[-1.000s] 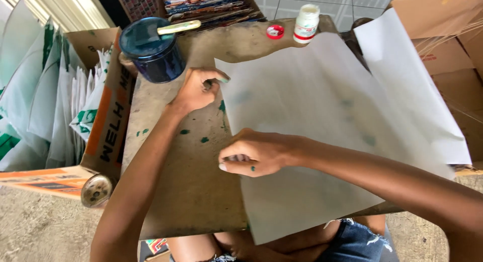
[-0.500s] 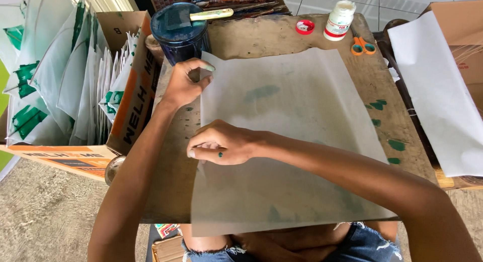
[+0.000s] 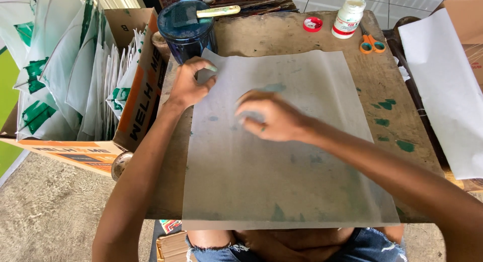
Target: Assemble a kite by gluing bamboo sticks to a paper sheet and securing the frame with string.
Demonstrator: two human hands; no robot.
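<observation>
A large sheet of thin white paper (image 3: 282, 166) lies flat on a worn brown board (image 3: 282, 35) speckled with green paint. My left hand (image 3: 188, 86) pinches the sheet's upper left corner, just below a dark blue tin. My right hand (image 3: 271, 116) rests palm down on the upper middle of the sheet, fingers spread and blurred with motion. Green marks show faintly through the paper.
A dark blue tin (image 3: 183, 25) with a brush across it stands at the board's back left. A red lid (image 3: 312, 24), a white glue bottle (image 3: 347, 16) and orange scissors (image 3: 371, 42) lie at the back. A cardboard box (image 3: 131, 91) of white and green papers stands left; more white sheets (image 3: 448, 91) lie right.
The sheet now lies flat and squared on the board. My right hand has slid from the sheet's left edge toward its upper middle. My left hand stays at the upper left corner.
</observation>
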